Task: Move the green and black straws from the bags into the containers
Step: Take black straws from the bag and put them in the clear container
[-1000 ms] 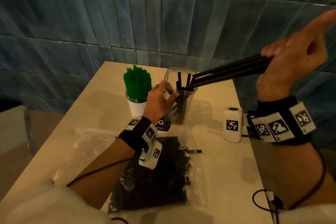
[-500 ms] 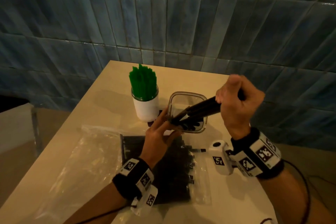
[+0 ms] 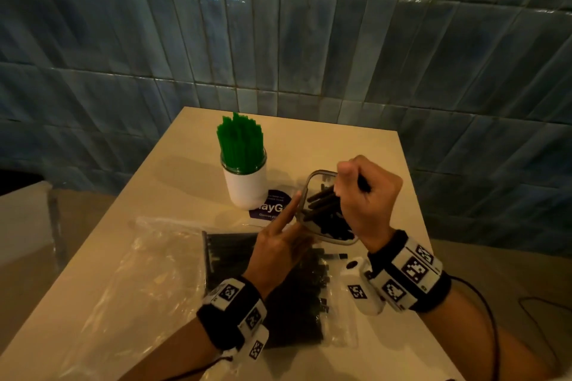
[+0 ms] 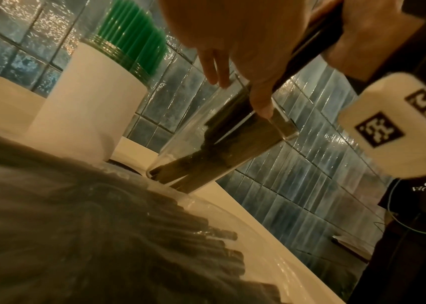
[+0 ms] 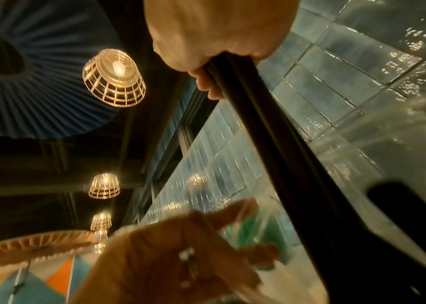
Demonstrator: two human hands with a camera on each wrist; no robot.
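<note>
My right hand [image 3: 366,195] fists a bundle of matte black straws [image 3: 322,204] over one clear container [image 3: 312,178]; left hand [image 3: 278,241], fingers straight, steadies it. Two containers, two bags.

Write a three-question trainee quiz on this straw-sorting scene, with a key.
1. True or false: the right hand grips a bundle of black straws over the clear container.
2. Which container holds the green straws? A) clear container B) white cup C) plastic bag
3. Fill in: the left hand touches the clear container with ____ fingers.

Key: 1 true; 2 B; 3 straight.
</note>
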